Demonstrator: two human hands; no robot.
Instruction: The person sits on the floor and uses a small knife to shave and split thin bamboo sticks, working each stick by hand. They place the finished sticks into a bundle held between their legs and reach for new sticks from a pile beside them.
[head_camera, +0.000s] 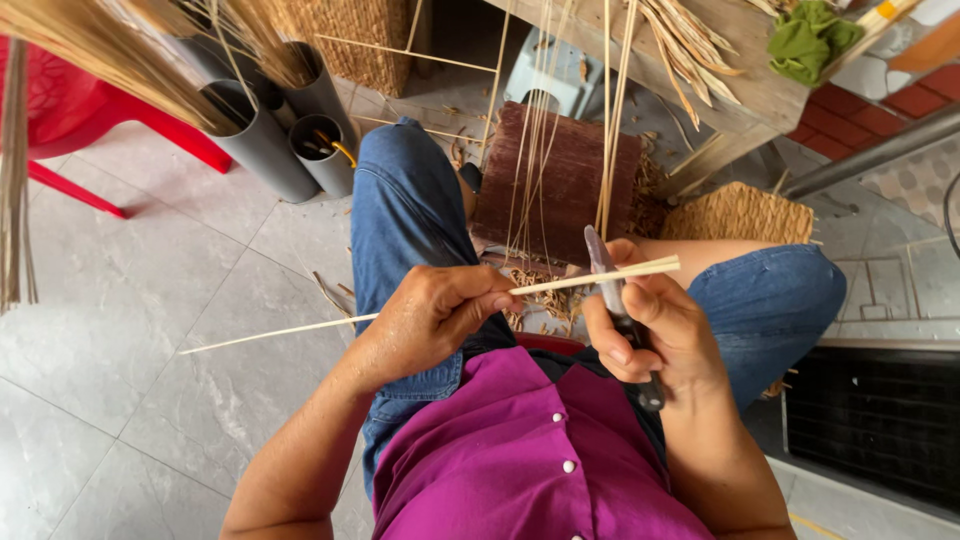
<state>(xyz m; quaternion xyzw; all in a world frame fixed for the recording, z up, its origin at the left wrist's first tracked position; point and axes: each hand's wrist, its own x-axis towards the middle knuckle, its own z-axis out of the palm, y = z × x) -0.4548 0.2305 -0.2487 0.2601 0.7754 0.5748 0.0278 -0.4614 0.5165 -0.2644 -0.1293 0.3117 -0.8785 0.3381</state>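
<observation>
Head view: left hand (430, 315) pinches bamboo strip (600, 276); right hand (650, 335) seemingly grips knife (606, 275).

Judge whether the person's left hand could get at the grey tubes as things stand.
Probably not readily: the left hand is pinching the thin cane strip, and the grey tubes stand beyond the raised left knee.

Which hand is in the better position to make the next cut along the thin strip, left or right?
Probably the right hand: it grips the knife, whose blade already meets the thin strip. The left hand only pinches the strip, steadying it.
</observation>
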